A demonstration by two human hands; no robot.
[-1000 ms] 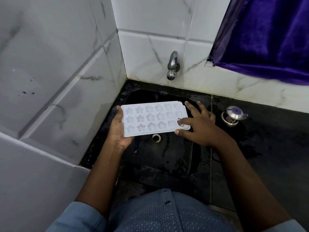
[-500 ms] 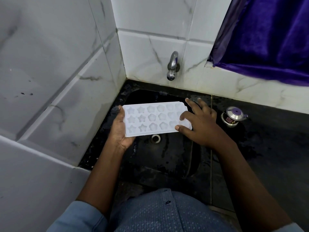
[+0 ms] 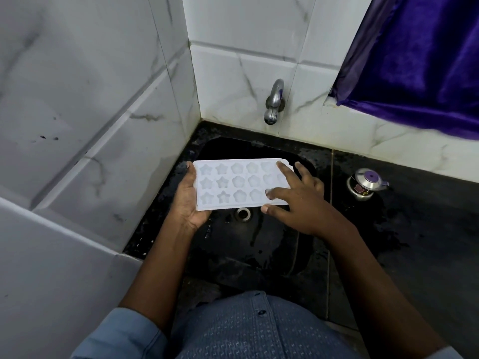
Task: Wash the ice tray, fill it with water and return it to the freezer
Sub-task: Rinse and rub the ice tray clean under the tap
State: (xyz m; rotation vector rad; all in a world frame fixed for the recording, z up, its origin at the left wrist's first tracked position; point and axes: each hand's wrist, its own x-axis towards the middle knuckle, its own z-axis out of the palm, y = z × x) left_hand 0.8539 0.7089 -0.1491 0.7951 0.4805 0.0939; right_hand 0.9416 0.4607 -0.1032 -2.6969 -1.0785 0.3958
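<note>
Two hands are on it. The left hand (image 3: 190, 203) is cupped under one short end of the ice tray (image 3: 233, 183) - palm and fingers underneath, thumb coming up along that end's edge, so it's properly gripping the thing. The right hand (image 3: 300, 203) is over the opposite end with its fingers (image 3: 286, 173) spread and pretty straight, lying on top of the last column of cups. Its thumb pokes out just past the tray's near edge, and I honestly can't tell if it touches the plastic.

The tray is white and sits roughly level between the two hands, cup side up, with three rows of star and flower shapes. Whether there's any water in them I can't make out.

Right under the hands is a black sink (image 3: 259, 250), and its drain (image 3: 243, 213) peeks out just below the tray's near edge, between the two thumbs. Beyond the right hand's fingertips a metal tap (image 3: 274, 102) sticks out of the white marble-look tiles (image 3: 233, 73).

Off past the right hand, on the wet black counter (image 3: 427, 242), stands a small metal pot with a purple knob (image 3: 366, 183). Further up on that side hangs a purple cloth (image 3: 414, 60). More tile wall runs along the left hand's side, and a blue shirt (image 3: 259, 330) is nearest the camera.
</note>
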